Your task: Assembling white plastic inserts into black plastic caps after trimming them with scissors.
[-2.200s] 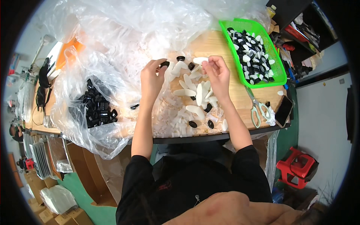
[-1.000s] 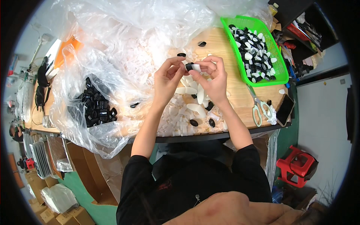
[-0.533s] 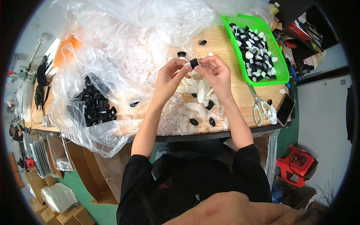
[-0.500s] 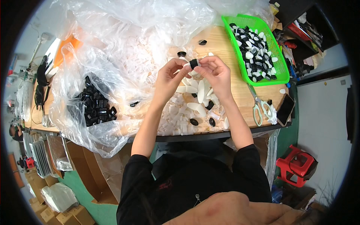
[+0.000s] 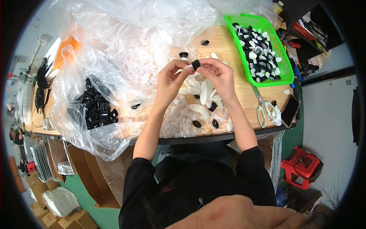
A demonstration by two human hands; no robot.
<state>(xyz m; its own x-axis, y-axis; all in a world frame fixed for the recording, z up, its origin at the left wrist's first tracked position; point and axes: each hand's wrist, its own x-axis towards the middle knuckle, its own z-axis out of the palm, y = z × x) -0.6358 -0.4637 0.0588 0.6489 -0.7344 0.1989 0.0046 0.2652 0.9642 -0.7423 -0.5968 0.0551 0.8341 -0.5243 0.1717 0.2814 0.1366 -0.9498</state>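
Note:
Above the middle of the table, my left hand (image 5: 170, 79) and my right hand (image 5: 220, 77) meet at the fingertips. Between them is a short black cap (image 5: 196, 65), pinched from both sides. A bit of white shows at its left end, by my left thumb; my fingers cover the rest. Under my hands lie white oval pieces (image 5: 204, 91) and small translucent plastic parts (image 5: 177, 116). Loose black caps (image 5: 196, 124) are scattered among them, and another black cap (image 5: 183, 54) sits just beyond my fingers.
A green basket (image 5: 286, 63) full of black-and-white pieces stands at the far right. Scissors (image 5: 261, 110) and a dark phone (image 5: 291, 108) lie nearer. Clear plastic bags (image 5: 129, 19) cover the left and back, one holding black caps (image 5: 99, 108). A red stool (image 5: 302, 167) stands right.
My right fingers have closed in a little over the right end of the black cap, hiding the pale part that showed there. My left hand has barely moved.

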